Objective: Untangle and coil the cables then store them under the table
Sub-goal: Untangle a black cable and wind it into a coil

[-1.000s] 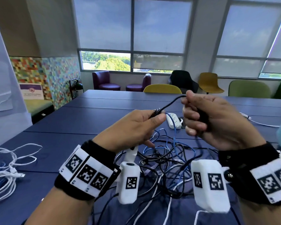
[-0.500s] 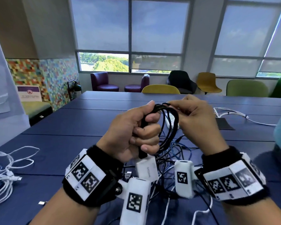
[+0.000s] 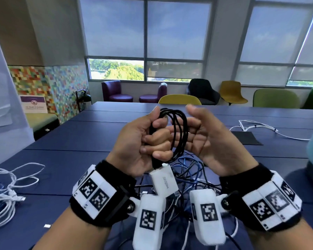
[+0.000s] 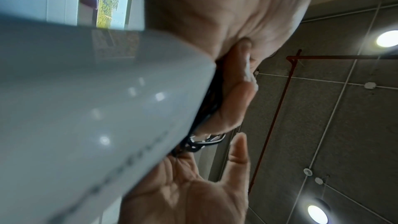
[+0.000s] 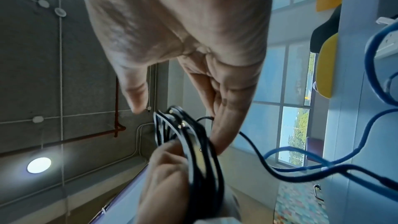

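We're gripping the black cable coil [image 3: 177, 130] in the fisted left hand [image 3: 145, 141], frame centre, white adapter [image 3: 163, 179] dangling below. Right hand [image 3: 208, 136] is hovering open, fingers straight behind the loops. Risk: loops are springing loose unsecured, or the adapter is snagging the tangled pile [image 3: 184, 170] underneath. Only the right wrist view is showing blue cable [image 5: 323, 164] trailing close by.

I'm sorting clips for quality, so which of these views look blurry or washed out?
Head view: sharp, evenly daylit. Left wrist view: a white adapter fills the frame out of focus; ceiling lamps flare. Right wrist view: the black coil is fairly sharp, the palm soft, the windows overexposed.
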Demonstrator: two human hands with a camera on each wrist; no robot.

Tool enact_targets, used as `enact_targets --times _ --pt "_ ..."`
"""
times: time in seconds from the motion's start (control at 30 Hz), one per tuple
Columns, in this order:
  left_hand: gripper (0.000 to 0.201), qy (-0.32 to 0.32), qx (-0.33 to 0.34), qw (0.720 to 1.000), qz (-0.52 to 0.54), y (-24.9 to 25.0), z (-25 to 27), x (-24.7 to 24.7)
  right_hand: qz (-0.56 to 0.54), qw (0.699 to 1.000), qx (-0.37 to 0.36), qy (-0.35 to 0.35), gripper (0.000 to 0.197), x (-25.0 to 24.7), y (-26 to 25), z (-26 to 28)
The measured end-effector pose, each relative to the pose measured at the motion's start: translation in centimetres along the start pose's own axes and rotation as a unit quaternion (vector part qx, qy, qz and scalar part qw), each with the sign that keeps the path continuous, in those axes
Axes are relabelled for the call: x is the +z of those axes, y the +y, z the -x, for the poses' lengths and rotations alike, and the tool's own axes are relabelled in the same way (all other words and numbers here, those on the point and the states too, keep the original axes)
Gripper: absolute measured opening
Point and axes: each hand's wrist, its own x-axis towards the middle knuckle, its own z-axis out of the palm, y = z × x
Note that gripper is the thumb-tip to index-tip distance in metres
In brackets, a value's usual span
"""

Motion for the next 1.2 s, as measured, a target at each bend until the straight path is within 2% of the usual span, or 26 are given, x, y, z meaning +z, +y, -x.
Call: enact_targets --times 0.07,0.1,0.17,0.27,0.33,0.43,0.5,0.57,0.67,0.7,0.73,0.8,0.83,0.9,0.97,1.0,1.07,1.1,1.2 --pt "0.039 0.033 0.008 0.999 -0.01 0.1 0.0 0.0 0.06 0.998 -0.02 0.003 0.021 0.1 0.1 0.1" --pt "0.039 0.047 0.009 0.999 -0.019 0.0 0.0 0.1 0.091 0.995 -0.025 0.013 0.017 0.3 0.4 0.0" --pt "0.04 0.064 0.009 0.997 -0.042 -0.4 -0.2 0.5 0.119 0.992 -0.029 0.029 0.019 0.6 1.4 -0.3" --pt "0.04 0.092 0.02 0.993 -0.074 -0.7 -0.5 0.8 0.123 0.988 -0.036 0.086 0.035 1.7 2.4 -0.5" --pt "0.042 0.12 0.032 0.989 -0.083 -0.5 -0.5 0.4 0.137 0.982 -0.061 0.116 0.033 2.0 2.5 -0.3" --pt "0.042 0.155 0.036 0.982 -0.097 -0.2 -0.5 0.1 0.236 0.955 -0.125 0.13 0.029 2.0 2.5 -0.2" --pt "0.043 0.17 0.035 0.98 -0.101 -0.1 -0.5 0.0 0.306 0.927 -0.165 0.144 0.021 1.6 2.6 -0.4" --pt "0.043 0.178 0.035 0.979 -0.096 0.1 -0.4 -0.1 0.382 0.886 -0.204 0.166 0.018 1.4 2.5 -0.5" --pt "0.042 0.189 0.028 0.978 -0.089 0.3 -0.4 -0.4 0.475 0.807 -0.301 0.18 0.047 1.0 2.3 -0.4" --pt "0.042 0.194 0.026 0.977 -0.088 0.4 -0.3 -0.6 0.491 0.784 -0.34 0.17 0.049 0.8 2.3 -0.3" --pt "0.042 0.2 0.025 0.975 -0.088 0.4 -0.3 -0.7 0.503 0.76 -0.38 0.158 0.043 0.8 2.5 -0.3" --pt "0.042 0.206 0.025 0.974 -0.085 0.7 -0.3 -1.0 0.512 0.714 -0.454 0.147 0.017 0.9 2.8 -0.2" --pt "0.041 0.207 0.025 0.975 -0.081 0.8 -0.2 -1.0 0.505 0.704 -0.477 0.149 0.009 1.1 2.9 -0.2" --pt "0.039 0.214 0.026 0.973 -0.078 1.1 -0.1 -1.1 0.461 0.72 -0.496 0.154 0.004 1.4 3.1 -0.2" --pt "0.039 0.228 0.035 0.969 -0.088 1.2 -0.1 -0.9 0.394 0.762 -0.49 0.158 0.004 1.5 3.0 -0.3" --pt "0.04 0.237 0.043 0.966 -0.096 1.2 -0.2 -0.8 0.344 0.799 -0.466 0.163 0.006 1.6 2.8 -0.3" --pt "0.041 0.26 0.068 0.956 -0.115 1.0 -0.3 -0.9 0.192 0.892 -0.374 0.169 0.014 1.9 2.3 -0.2" --pt "0.04 0.272 0.084 0.95 -0.126 0.9 -0.3 -0.9 0.114 0.923 -0.328 0.167 0.017 2.1 2.0 0.0" --pt "0.04 0.301 0.123 0.934 -0.15 0.7 -0.5 -1.3 -0.036 0.959 -0.246 0.134 0.024 1.8 0.8 0.2"
